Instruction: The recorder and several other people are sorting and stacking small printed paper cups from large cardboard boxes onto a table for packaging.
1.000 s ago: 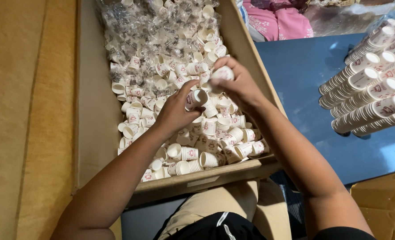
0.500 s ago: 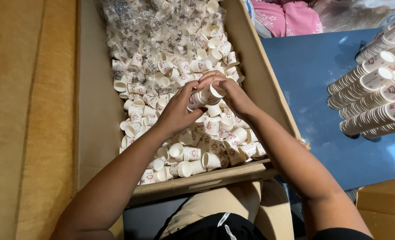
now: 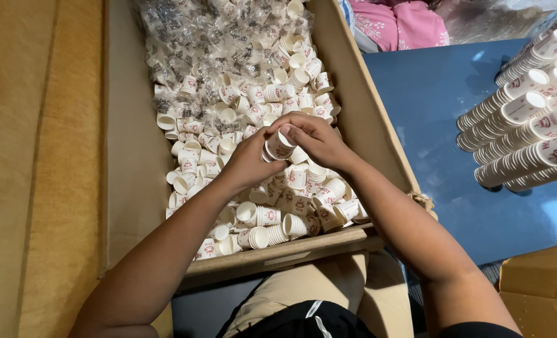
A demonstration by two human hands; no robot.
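Large open cardboard box (image 3: 378, 125), packed with loose small white paper cups (image 3: 259, 216) and crumpled clear plastic wrap (image 3: 197, 44). To the right, blue table (image 3: 441, 106) bearing long nested cup stacks (image 3: 529, 134) lying on their sides. Above the box's middle, left hand (image 3: 248, 161) and right hand (image 3: 316, 139) meeting, fingers of both closed around one short stack of cups (image 3: 278, 147) held sideways.

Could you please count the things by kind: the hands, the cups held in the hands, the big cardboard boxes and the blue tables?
Hands: 2, left hand and right hand
Paper cup showing between them: 1
Cardboard box of loose cups: 1
Blue table: 1
Total: 5
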